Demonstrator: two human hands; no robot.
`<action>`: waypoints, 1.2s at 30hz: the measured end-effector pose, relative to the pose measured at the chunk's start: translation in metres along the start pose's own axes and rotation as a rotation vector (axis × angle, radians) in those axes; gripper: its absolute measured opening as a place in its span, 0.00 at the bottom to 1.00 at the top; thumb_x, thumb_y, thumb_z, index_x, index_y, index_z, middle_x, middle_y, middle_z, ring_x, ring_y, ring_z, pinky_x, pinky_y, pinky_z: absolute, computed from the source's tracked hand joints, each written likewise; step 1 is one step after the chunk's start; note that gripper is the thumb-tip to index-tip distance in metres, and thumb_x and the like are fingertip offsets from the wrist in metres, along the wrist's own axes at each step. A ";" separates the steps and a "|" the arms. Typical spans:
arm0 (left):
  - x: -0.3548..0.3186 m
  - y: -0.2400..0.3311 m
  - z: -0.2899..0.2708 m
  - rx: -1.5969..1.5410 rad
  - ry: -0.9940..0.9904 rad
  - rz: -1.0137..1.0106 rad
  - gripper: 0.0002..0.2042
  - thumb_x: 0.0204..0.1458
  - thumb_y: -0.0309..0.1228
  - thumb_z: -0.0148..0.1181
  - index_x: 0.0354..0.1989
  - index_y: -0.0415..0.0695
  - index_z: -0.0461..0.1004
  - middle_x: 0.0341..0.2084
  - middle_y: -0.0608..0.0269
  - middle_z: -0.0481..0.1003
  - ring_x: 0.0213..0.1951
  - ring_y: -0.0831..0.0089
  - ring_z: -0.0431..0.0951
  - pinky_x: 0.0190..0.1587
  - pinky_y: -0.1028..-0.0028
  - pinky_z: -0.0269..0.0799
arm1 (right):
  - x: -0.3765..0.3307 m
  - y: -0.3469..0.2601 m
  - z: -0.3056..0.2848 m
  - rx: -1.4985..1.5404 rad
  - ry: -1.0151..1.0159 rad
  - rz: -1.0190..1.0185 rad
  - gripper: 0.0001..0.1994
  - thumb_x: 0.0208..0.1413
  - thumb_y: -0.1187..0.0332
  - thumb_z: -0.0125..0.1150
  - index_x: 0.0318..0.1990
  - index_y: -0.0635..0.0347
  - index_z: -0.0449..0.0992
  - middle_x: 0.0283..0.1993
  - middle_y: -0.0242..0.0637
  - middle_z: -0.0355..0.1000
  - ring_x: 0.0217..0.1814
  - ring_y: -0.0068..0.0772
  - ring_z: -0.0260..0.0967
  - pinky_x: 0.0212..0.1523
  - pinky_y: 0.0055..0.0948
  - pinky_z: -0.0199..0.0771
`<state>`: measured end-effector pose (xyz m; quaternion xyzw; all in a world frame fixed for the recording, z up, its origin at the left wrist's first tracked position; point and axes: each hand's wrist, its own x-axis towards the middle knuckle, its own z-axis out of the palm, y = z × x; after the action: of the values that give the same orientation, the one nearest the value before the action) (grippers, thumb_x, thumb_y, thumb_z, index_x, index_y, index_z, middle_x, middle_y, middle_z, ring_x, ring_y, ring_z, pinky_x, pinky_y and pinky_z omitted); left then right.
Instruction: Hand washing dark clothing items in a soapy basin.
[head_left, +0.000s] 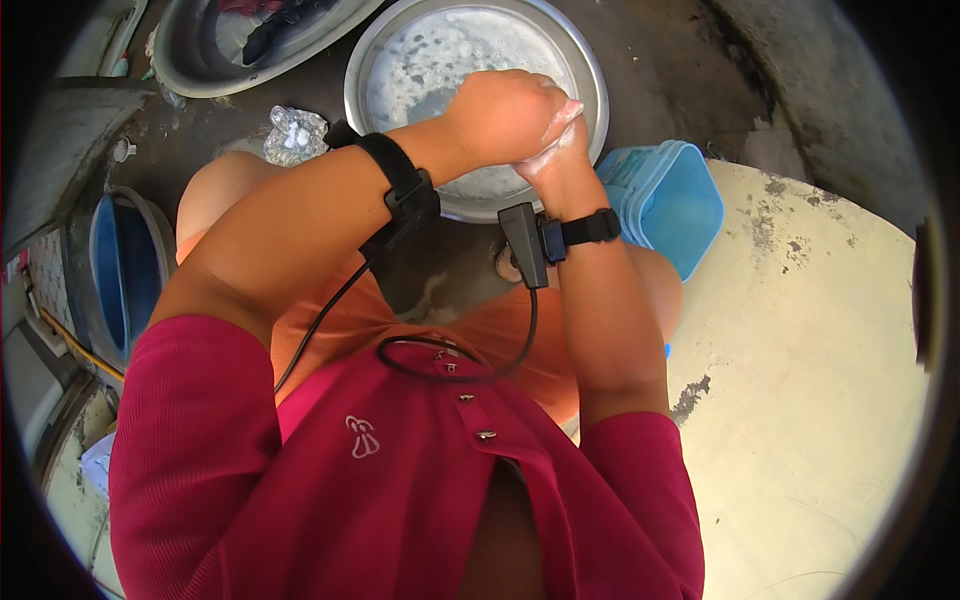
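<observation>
Over a round metal basin of foamy, soapy water, my two hands are pressed together. My left hand is closed, its back turned up and its fingers curled over toward the right. Against it, partly hidden beneath, my right hand is closed too. White suds show where they meet. Whatever lies between the palms, if anything, is hidden. Both wrists carry black straps, and a dark device with a cable sits at the right wrist.
Beside the basin on the right stands a light blue plastic bucket. At the upper left a larger metal tub holds dark and red cloth. A crumpled clear plastic bag lies left of the basin. A dark blue tub stands far left.
</observation>
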<state>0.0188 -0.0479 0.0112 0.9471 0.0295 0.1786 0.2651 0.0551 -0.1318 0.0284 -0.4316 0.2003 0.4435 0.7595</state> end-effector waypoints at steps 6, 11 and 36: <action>0.009 -0.009 -0.008 0.045 -0.050 -0.112 0.17 0.54 0.41 0.42 0.22 0.47 0.73 0.25 0.61 0.74 0.30 0.61 0.74 0.30 0.66 0.70 | 0.002 0.006 0.004 -0.187 0.120 -0.034 0.15 0.57 0.56 0.38 0.42 0.54 0.67 0.41 0.33 0.69 0.44 0.30 0.67 0.37 0.37 0.70; 0.004 -0.017 -0.005 -0.002 0.021 0.021 0.17 0.54 0.42 0.41 0.24 0.47 0.74 0.26 0.60 0.74 0.30 0.60 0.74 0.30 0.66 0.69 | 0.007 0.003 0.002 -0.222 0.136 -0.009 0.18 0.56 0.54 0.41 0.49 0.53 0.64 0.52 0.35 0.64 0.52 0.39 0.63 0.47 0.43 0.64; 0.017 -0.033 -0.057 -0.941 -0.304 -0.374 0.08 0.53 0.34 0.53 0.32 0.42 0.69 0.25 0.76 0.68 0.28 0.85 0.65 0.32 0.79 0.62 | 0.000 -0.030 -0.001 -0.268 -0.135 -0.469 0.17 0.52 0.66 0.57 0.47 0.64 0.64 0.43 0.37 0.68 0.43 0.31 0.67 0.42 0.32 0.69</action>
<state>0.0159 0.0114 0.0455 0.7194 0.0759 -0.0170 0.6902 0.0809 -0.1396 0.0421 -0.5322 -0.0166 0.3058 0.7893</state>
